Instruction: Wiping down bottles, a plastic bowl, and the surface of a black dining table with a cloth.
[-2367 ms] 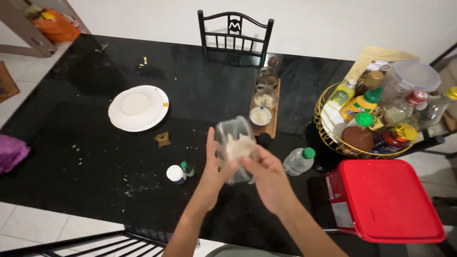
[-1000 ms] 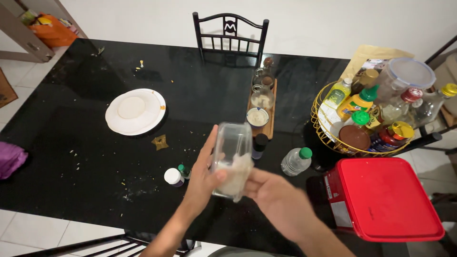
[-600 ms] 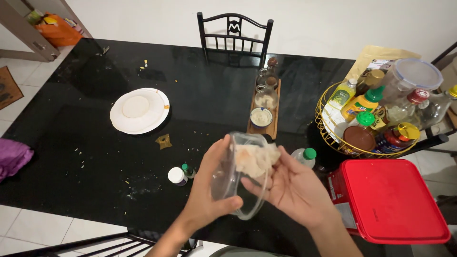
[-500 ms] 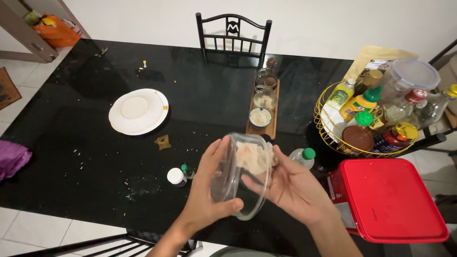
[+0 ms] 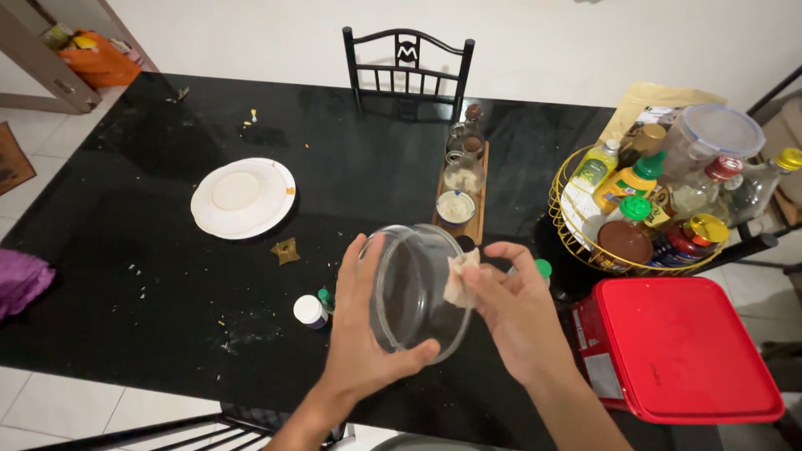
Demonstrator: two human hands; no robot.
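Tissue (image 5: 459, 281) now outside bowl (image 5: 413, 288) rim.

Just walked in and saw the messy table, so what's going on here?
A person stands at a black table strewn with crumbs. The left hand holds a clear glass bowl tipped on its side, and the right hand presses a crumpled tissue against its rim. A white plate, small bottles and a red-lidded box sit around them.

One glass bowl (image 5: 415, 292), one white plate (image 5: 242, 198), one red-lidded box (image 5: 685, 347), one chair (image 5: 407, 63).
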